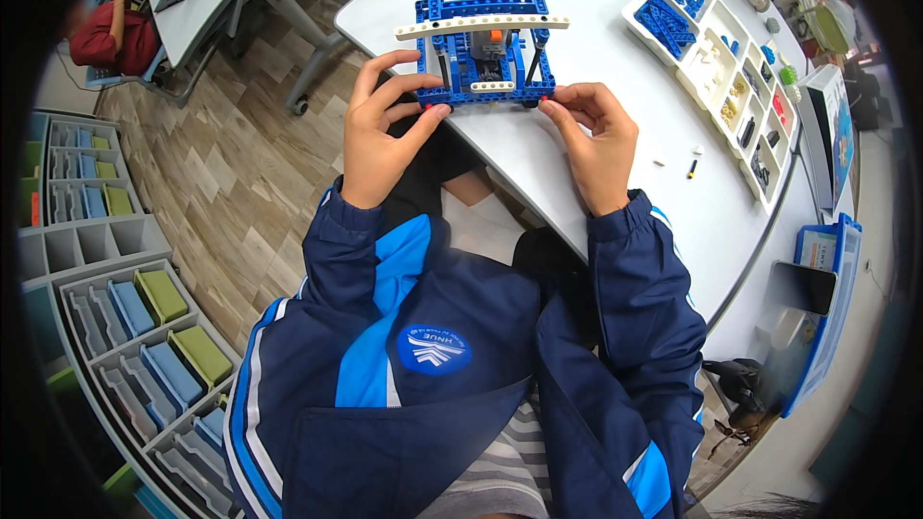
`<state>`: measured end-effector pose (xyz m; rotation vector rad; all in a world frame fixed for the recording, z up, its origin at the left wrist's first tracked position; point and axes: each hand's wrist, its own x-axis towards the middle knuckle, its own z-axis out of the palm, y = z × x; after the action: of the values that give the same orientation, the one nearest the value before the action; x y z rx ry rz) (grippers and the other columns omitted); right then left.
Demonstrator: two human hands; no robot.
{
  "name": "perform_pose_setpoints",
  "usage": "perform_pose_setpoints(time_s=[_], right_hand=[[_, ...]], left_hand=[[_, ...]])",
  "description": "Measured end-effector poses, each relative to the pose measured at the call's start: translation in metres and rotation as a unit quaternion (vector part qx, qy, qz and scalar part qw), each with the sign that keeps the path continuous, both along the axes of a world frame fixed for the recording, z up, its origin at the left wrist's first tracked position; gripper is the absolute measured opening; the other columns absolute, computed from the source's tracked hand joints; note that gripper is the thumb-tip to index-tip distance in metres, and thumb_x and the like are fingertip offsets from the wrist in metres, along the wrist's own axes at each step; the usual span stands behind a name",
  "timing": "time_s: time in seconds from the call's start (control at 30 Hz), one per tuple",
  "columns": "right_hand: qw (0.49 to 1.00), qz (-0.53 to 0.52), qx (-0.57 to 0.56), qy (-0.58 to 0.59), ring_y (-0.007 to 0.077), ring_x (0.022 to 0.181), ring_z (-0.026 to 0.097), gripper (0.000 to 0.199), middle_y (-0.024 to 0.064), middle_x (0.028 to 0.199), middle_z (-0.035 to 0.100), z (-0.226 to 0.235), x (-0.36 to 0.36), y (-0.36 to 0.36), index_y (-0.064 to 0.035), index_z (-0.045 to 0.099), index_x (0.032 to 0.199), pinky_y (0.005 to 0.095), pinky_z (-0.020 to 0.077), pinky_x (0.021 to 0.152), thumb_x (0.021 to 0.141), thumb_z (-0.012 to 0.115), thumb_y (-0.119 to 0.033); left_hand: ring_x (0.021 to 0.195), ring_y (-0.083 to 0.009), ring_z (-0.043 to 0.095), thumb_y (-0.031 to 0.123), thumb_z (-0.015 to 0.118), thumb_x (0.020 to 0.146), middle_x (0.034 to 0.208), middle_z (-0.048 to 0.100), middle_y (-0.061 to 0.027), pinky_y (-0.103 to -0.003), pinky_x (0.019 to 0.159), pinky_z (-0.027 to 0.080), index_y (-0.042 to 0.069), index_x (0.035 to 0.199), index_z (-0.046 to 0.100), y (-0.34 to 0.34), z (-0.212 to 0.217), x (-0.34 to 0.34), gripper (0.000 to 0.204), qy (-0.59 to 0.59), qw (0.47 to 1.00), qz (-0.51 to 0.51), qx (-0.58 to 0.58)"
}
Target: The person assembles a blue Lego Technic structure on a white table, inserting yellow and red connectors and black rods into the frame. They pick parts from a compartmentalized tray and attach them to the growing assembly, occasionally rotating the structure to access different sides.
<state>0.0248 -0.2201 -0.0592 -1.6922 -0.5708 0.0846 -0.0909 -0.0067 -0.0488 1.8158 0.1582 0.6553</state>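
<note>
A blue construction-brick model (495, 96) stands at the near edge of the white table. It has an open beam frame, black gears inside, a grey block with an orange part, and a long white beam (481, 25) across it. My left hand (380, 135) grips its near left corner, thumb against a small red piece and fingers along the side. At the near right corner, my right hand (598, 139) pinches beside another small red piece (544, 98); the fingertips partly hide what they hold. The model's far end is cut off by the picture's top.
A white sorting tray (750, 173) with blue, tan, black and red pieces lies on the right. Between it and my right hand rests a black-and-yellow pin (692, 169) near small pale pieces. Drawer shelves (144, 327) stand left. A person in red (120, 34) sits far left.
</note>
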Motion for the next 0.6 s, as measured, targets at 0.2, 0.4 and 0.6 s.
perform_pose_setpoints(time_s=[0.2,0.4,0.6], right_hand=[[0.999,0.009,0.03,0.024,0.0163,0.092,0.07,0.016,0.0101,0.1,0.072,-0.002,-0.001,-0.001,0.0053,0.066,0.101,0.0295,0.0576,0.084,0.087,0.073,0.001],[0.993,0.06,0.054,0.091,0.0174,0.103,0.067,0.026,0.0116,0.115,0.067,-0.002,-0.001,-0.006,0.0069,0.064,0.112,0.0302,0.0559,0.088,0.088,0.071,0.0],[0.989,0.078,0.047,0.115,0.0164,0.102,0.067,0.03,0.0108,0.113,0.068,-0.003,0.002,-0.009,0.0058,0.065,0.118,0.029,0.054,0.087,0.09,0.07,-0.003]], left_hand=[[0.111,-0.0206,0.061,-0.003,0.075,0.083,0.135,0.049,-0.0101,-0.031,0.09,0.057,-0.001,0.133,0.055,-0.001,-0.007,-0.004,0.054,-0.018,0.999,-0.006,-0.037],[0.109,-0.0188,0.061,-0.007,0.074,0.083,0.13,0.051,-0.0141,-0.03,0.092,0.056,-0.003,0.142,0.042,0.006,-0.011,-0.012,0.068,-0.005,0.985,-0.054,-0.164],[0.106,-0.0172,0.062,-0.008,0.074,0.083,0.118,0.058,-0.0128,-0.029,0.092,0.055,-0.005,0.142,0.041,0.014,-0.013,-0.015,0.068,0.019,0.967,-0.073,-0.244]])
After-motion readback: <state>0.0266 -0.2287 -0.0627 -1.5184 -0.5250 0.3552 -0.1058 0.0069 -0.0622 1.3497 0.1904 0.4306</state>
